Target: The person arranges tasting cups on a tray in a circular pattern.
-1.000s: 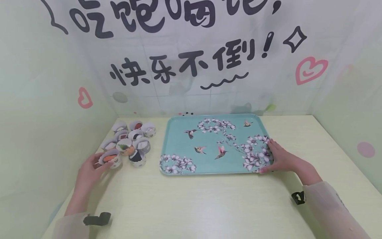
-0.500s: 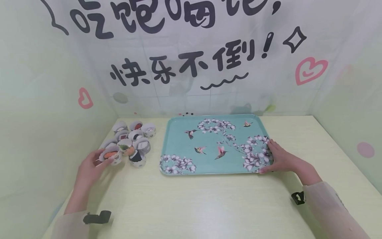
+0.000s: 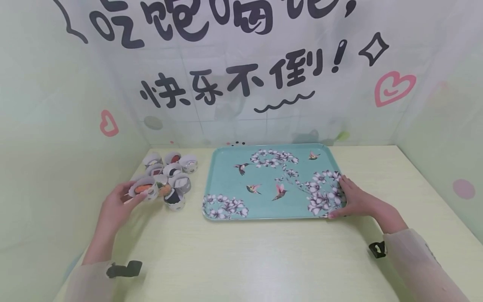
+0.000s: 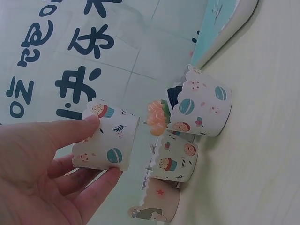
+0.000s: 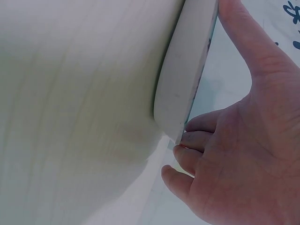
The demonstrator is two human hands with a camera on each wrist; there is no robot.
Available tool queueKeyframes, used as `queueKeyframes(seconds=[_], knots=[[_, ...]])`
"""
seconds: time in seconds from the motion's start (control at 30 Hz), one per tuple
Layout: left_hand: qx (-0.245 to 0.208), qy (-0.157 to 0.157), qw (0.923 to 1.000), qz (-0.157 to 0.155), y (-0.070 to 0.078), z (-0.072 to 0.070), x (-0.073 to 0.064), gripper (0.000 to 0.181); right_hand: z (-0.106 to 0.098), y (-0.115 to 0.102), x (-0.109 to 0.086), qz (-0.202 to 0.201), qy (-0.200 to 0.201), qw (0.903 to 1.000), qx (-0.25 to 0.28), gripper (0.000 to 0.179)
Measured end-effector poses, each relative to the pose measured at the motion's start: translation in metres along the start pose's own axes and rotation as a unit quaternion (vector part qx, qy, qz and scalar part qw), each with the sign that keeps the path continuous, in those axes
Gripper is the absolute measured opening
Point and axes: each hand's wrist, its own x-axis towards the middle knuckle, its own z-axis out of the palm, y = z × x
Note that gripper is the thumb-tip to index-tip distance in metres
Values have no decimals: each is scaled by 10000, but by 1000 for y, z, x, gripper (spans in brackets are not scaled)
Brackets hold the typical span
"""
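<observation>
In the head view my left hand holds a paper baking cup printed with cupcakes between thumb and fingers. Inside it lies an orange-topped piece like salmon sushi. The left wrist view shows this cup raised off the table beside several similar cups. One of those, a printed paper cup, stands close by with a dark piece in it. My right hand rests against the near right corner of a turquoise tray, thumb and fingers spread along its rim. Flowers and birds decorate the tray, which lies flat.
Several more paper cups with food-like pieces cluster at the table's back left. Pale wood tabletop extends in front of the tray. A printed backdrop stands behind, with side panels left and right.
My left hand has lifted the baking cup and moved it slightly up and forward, so it now overlaps the other cups in view. The right hand and tray have not moved.
</observation>
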Motion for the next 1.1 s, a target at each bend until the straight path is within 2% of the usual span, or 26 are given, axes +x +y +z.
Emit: queueKeyframes(seconds=[0.23,0.57,0.73,1.1], knots=[[-146,12,9997,205,9,3,3,71,1,1,0,-58,60,10000,6,133],[-3,-6,9996,291,22,10,7,69,1,0,-1,-63,72,10000,-3,133],[-130,-71,9993,332,27,12,8,67,1,0,-1,-45,79,10000,-16,133],[-309,-17,9976,622,40,15,15,66,0,-1,-2,-24,34,10000,37,133]])
